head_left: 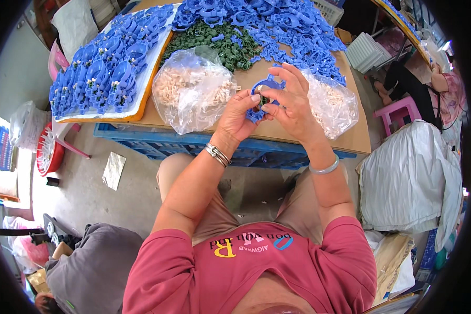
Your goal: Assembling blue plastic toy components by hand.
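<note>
My left hand (236,116) and my right hand (294,107) meet above the near edge of the cardboard-covered table (357,131). Between them is a blue plastic toy part (268,82) with a curved, ring-like top. My left thumb and fingers pinch its left side; my right thumb and index finger press at its middle, where a small dark green piece shows. My fingers hide much of it. Left of my hands lies a see-through bag (191,99) of small flesh-coloured pieces. A similar bag (332,107) lies beyond my right wrist.
Green plastic pieces (222,44) and loose blue parts (298,26) are heaped behind my hands. At left, an orange-edged tray (150,97) carries rows of assembled blue pieces. A pink stool (397,111) and a white sack (408,172) stand right. Other people sit nearby.
</note>
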Demonstrator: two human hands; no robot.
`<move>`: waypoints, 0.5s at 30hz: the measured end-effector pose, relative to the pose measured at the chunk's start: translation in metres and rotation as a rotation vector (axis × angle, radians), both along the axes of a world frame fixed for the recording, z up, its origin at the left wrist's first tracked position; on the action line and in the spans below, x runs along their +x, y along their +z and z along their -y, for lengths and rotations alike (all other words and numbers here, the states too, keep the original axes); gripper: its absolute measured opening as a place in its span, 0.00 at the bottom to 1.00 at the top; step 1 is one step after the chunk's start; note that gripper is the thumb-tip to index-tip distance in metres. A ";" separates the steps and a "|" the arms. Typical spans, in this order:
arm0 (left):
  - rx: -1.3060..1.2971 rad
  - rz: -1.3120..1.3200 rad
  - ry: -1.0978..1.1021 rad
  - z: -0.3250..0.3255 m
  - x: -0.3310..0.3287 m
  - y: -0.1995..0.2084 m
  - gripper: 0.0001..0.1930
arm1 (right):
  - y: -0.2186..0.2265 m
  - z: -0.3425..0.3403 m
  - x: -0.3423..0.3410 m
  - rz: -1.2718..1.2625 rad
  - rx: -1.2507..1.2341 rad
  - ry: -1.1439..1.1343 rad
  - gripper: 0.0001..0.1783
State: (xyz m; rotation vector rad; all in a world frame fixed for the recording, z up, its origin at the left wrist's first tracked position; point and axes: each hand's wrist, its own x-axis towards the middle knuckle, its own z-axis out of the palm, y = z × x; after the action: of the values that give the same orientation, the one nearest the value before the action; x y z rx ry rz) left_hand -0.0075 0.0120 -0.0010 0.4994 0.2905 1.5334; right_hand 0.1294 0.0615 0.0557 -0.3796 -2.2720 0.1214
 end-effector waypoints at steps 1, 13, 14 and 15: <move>-0.009 0.006 -0.001 0.000 0.001 0.001 0.07 | -0.001 -0.001 0.000 0.010 0.013 0.000 0.15; 0.114 0.084 0.038 -0.009 -0.001 -0.012 0.12 | -0.003 0.002 -0.003 -0.002 0.094 -0.063 0.12; 0.114 0.084 0.041 -0.008 -0.001 -0.013 0.12 | -0.003 0.003 -0.004 0.005 0.080 -0.059 0.12; 0.083 0.073 0.072 -0.008 -0.001 -0.015 0.13 | -0.004 0.003 -0.005 0.005 0.081 -0.057 0.12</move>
State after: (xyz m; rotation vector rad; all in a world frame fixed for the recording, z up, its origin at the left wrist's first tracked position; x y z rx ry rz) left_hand -0.0090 0.0204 -0.0160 0.5009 0.1905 1.6356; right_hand 0.1243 0.0587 0.0515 -0.4023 -2.2610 -0.0009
